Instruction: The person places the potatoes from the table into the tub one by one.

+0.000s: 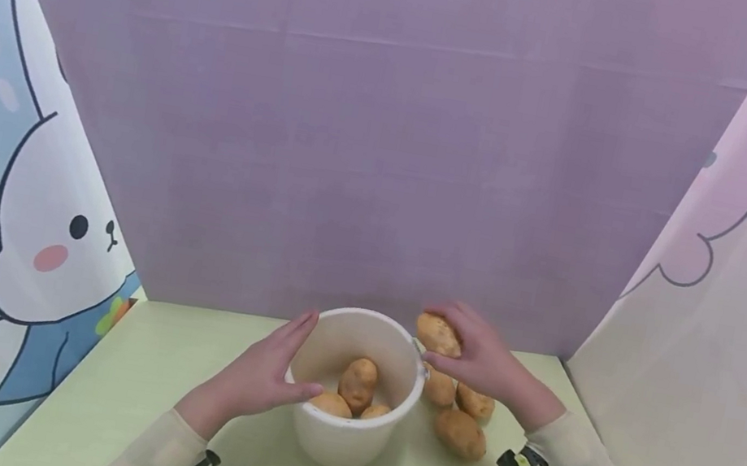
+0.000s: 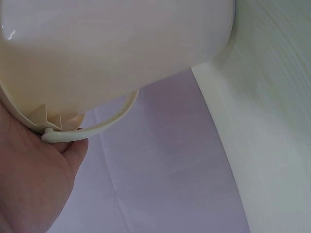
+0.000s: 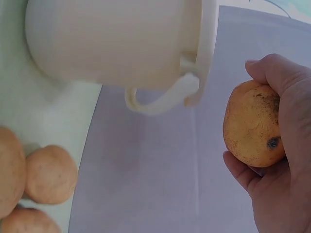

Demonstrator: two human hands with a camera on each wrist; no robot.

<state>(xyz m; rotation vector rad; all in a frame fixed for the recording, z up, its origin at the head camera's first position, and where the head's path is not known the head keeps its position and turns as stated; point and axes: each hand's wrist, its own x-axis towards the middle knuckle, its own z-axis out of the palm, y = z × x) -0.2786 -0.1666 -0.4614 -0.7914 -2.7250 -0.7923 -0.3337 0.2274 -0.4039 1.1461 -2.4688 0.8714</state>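
Right hand (image 1: 482,358) fingers clamped round a potato (image 1: 438,334) held just above the bucket (image 1: 348,427) rim, left hand (image 1: 261,375) flat-fingered against its side; potato looks firm, fairly heavy, best gripped around its middle.

Soft, even, bright light; faint shadows; wide-angle bending at head-view edges; wrist views slightly soft close up.
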